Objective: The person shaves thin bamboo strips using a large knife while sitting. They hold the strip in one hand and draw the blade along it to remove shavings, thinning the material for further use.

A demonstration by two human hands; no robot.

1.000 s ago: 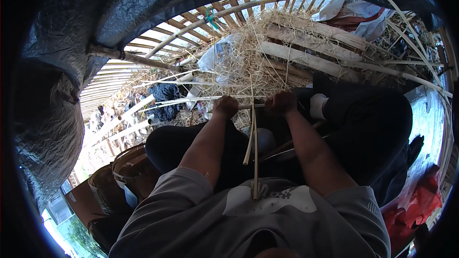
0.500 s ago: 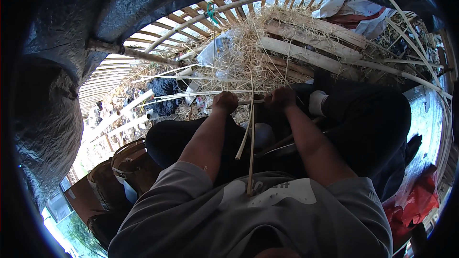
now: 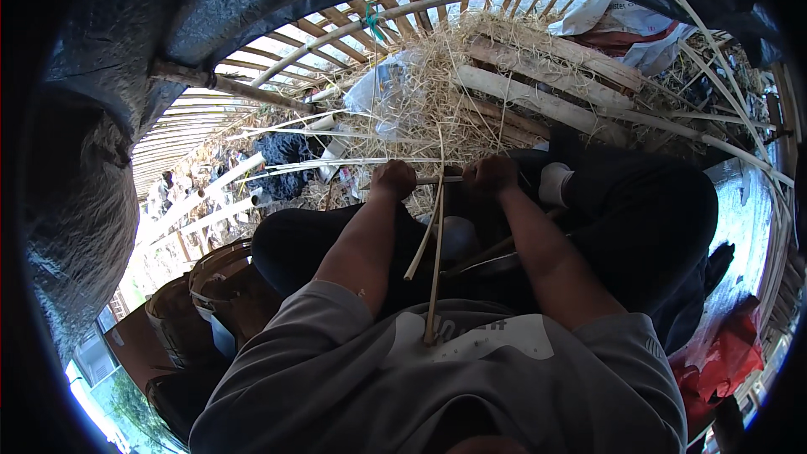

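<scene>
Both my hands are closed at about the same height, a short gap apart, above my crossed legs. A narrow knife-like bar (image 3: 429,180) spans that gap. My left hand (image 3: 393,178) grips its left part, and a small tip sticks out beyond the fist. My right hand (image 3: 490,175) is wrapped round the other end, which the fingers hide. Crossing the bar is a long pale bamboo strip (image 3: 436,273), its near end against my shirt and its far end pointing away. A shorter split piece (image 3: 419,248) slants off to its left below the bar.
Straw-like shavings (image 3: 420,101) and split bamboo lengths (image 3: 538,99) lie ahead. Long thin strips (image 3: 714,55) curve along the right. Bamboo poles (image 3: 210,193) and woven baskets (image 3: 223,282) are at left, a red plastic bag (image 3: 723,361) at right. A slatted bamboo fence (image 3: 336,38) stands beyond.
The near ends of the strip and its split piece have shifted slightly left. Both hands keep their grip in almost the same place; the whole view has moved a little.
</scene>
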